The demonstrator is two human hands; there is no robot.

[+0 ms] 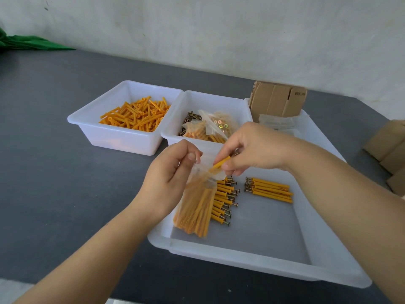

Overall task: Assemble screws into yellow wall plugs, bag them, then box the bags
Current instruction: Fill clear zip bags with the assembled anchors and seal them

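My left hand point(173, 170) pinches the mouth of a clear plastic bag point(196, 207) that hangs over the large white tray point(252, 260) and holds several yellow plugs with screws. My right hand point(252, 148) grips one yellow plug point(220, 164) whose lower end is inside the bag's opening. A row of assembled plugs point(225, 200) lies in the tray behind the bag. A smaller bundle point(269, 189) lies to its right.
A white bin of loose yellow plugs point(135, 116) stands at the back left. Beside it a bin point(197, 102) holds dark screws point(190, 119) and filled bags point(217, 127). Flat cardboard boxes point(277, 99) and empty bags point(276, 123) sit behind the tray. More cardboard point(390, 150) lies far right.
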